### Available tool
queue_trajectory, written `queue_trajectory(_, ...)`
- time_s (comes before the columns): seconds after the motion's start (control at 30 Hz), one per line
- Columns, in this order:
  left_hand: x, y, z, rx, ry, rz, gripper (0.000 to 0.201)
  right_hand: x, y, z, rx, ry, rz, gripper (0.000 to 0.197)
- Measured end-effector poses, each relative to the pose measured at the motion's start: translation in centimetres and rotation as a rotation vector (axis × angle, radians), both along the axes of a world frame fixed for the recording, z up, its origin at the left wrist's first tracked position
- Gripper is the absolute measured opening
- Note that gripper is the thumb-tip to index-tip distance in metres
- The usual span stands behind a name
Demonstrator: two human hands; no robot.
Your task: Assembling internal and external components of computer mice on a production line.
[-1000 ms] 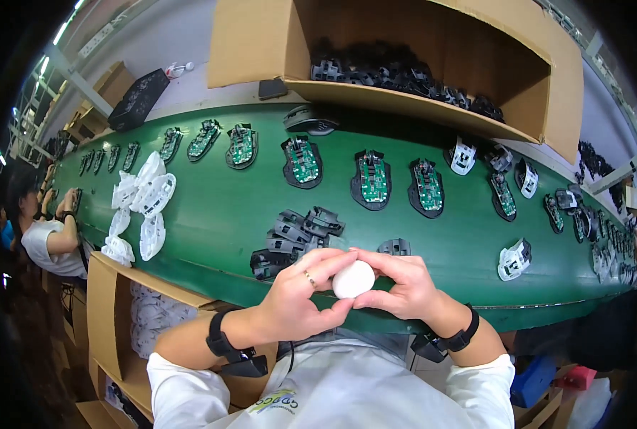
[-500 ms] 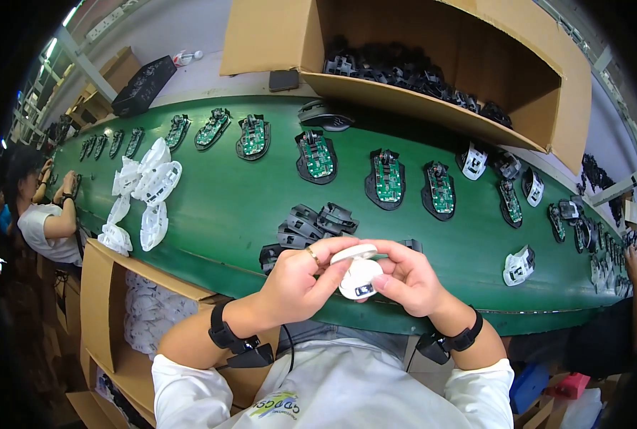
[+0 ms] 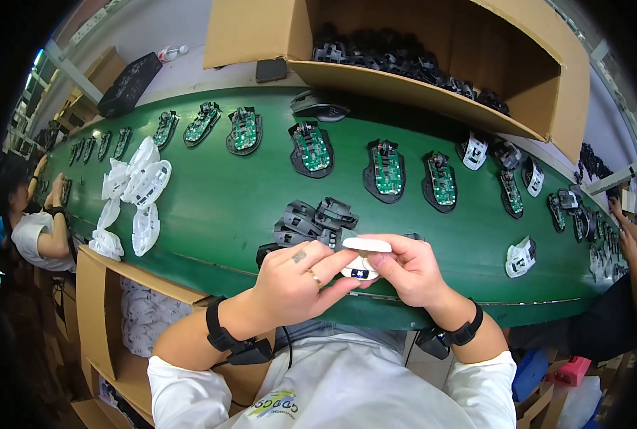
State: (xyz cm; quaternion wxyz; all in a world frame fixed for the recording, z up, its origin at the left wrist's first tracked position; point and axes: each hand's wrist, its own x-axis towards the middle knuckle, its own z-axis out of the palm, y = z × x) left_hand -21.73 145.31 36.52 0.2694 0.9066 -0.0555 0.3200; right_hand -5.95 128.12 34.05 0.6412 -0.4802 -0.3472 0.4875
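Observation:
Between my hands, above the table's near edge, is a small white earbud case [image 3: 360, 273] with its rounded lid [image 3: 367, 244] raised and a small dark display lit on its front. My left hand [image 3: 293, 282], with a ring on one finger, pinches the case from the left; one fingertip reaches in under the lid. My right hand [image 3: 413, 270] grips it from the right, thumb near the hinge side. Fingers hide the inside of the case. Just beyond my left hand lies a pile of dark grey mouse shells [image 3: 308, 223].
Mouse bases with green circuit boards [image 3: 386, 170] stand in a row along the green table [image 3: 218, 193]. White shells [image 3: 143, 179] are heaped on the left, another [image 3: 521, 257] at right. A cardboard box [image 3: 433, 86] of black parts stands behind. Co-workers sit at both ends.
My left hand has shifted its fingers on the case, one now going under the lid. The case has turned slightly, and its display is lit. The whole view has shifted a little.

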Motion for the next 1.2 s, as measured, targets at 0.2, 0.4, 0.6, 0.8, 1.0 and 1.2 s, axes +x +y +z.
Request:
queue_trajectory(0.2,0.1,-0.2,-0.6,0.025,0.010,0.069,0.032,-0.6,0.3,-0.5,0.076,-0.015,-0.039,0.034)
queue_trajectory(0.4,0.3,0.3,-0.2,-0.020,0.073,0.067,0.032,-0.9,0.7,-0.3,0.083,-0.170,-0.099,0.035)
queue_trajectory(0.6,0.5,0.8,-0.7,-0.021,0.077,0.045,0.032,-1.2,1.1,-0.4,0.076,-0.032,-0.085,0.036)
queue_trajectory(0.8,0.3,1.0,-0.6,0.130,0.113,0.072,0.033,-1.4,1.3,-0.6,0.040,-0.009,-0.081,0.035)
queue_trajectory(1.0,0.2,0.6,-0.7,0.311,0.091,0.120,0.031,-1.5,1.6,-0.4,-0.001,-0.008,-0.127,0.034)
queue_trajectory(1.2,-0.6,0.7,0.1,0.358,0.152,0.111,0.034,-1.7,2.3,-0.9,0.002,0.078,-0.162,0.031)
